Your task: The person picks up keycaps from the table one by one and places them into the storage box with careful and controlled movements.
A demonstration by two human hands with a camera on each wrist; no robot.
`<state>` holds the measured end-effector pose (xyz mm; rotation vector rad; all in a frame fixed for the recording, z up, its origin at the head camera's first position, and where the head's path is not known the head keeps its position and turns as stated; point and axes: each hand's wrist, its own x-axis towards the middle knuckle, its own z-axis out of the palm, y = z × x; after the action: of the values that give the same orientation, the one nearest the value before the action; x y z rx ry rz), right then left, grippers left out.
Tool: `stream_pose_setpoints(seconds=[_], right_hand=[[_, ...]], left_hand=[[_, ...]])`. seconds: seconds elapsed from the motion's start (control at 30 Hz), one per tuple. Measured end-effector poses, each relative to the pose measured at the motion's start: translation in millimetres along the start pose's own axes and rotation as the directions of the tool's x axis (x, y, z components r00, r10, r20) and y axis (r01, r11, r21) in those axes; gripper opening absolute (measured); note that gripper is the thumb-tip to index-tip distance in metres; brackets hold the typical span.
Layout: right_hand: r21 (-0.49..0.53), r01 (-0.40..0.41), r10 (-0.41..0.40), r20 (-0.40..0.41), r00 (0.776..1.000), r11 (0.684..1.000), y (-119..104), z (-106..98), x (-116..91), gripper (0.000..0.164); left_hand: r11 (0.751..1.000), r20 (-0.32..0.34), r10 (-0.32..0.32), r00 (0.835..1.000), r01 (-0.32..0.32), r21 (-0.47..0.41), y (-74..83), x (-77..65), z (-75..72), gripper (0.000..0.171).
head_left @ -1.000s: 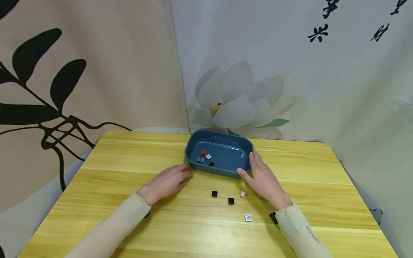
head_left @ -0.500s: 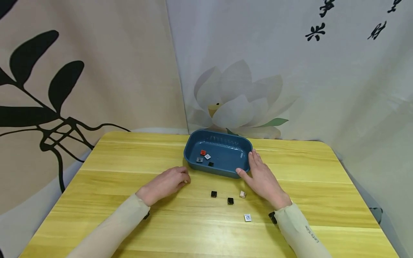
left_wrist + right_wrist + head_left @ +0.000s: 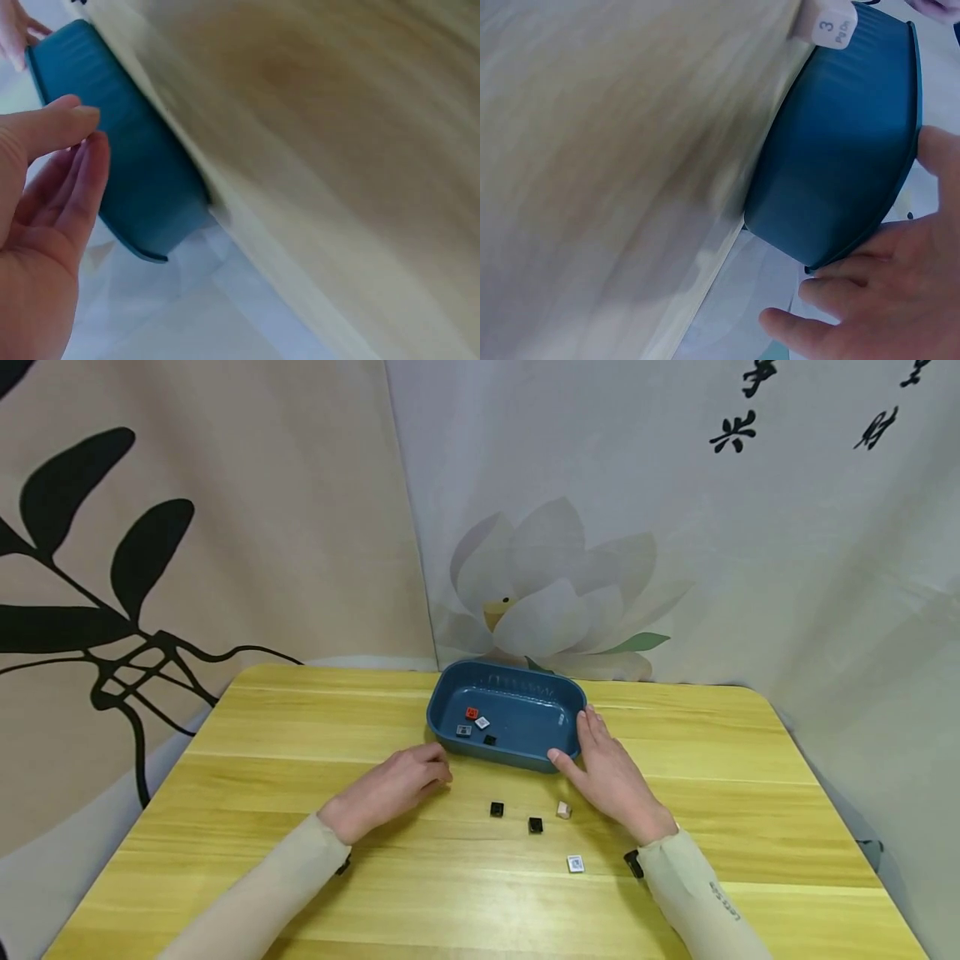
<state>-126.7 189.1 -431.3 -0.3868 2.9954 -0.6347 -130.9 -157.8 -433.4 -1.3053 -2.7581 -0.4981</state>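
From my end, the blue tray (image 3: 528, 723) sits midway along the table's (image 3: 420, 877) far edge, a red keycap (image 3: 472, 713) among the four inside. I have the right hand (image 3: 618, 781) spread against its right end, thumb at the near rim, not clenched. The left hand (image 3: 393, 785) is loosely curled by the tray's near left corner, seemingly holding nothing, though the wrist view is soft. A pale keycap (image 3: 563, 810) lies out front.

Behind the wooden bench (image 3: 720, 777) hangs pale cloth (image 3: 315, 510), printed with black leaves (image 3: 75, 485) on twining stems (image 3: 140, 760) at left, a white lotus (image 3: 551, 618) near the middle and black characters (image 3: 733, 432) at upper right.
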Motion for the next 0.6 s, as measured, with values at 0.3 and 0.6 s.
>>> stream_pose_setpoints(seconds=[0.3,0.6], right_hand=[[-0.002,-0.001,0.001,-0.005,1.000,1.000,0.5,0.3,-0.3,0.099],[0.004,0.004,-0.004,-0.013,1.000,1.000,-0.1,0.1,-0.8,0.101]], left_hand=[[0.999,-0.138,0.039,0.990,-0.042,-0.022,15.7,17.3,-13.8,0.024],[0.998,-0.194,0.066,0.979,-0.068,-0.004,26.0,49.9,-19.6,0.021]])
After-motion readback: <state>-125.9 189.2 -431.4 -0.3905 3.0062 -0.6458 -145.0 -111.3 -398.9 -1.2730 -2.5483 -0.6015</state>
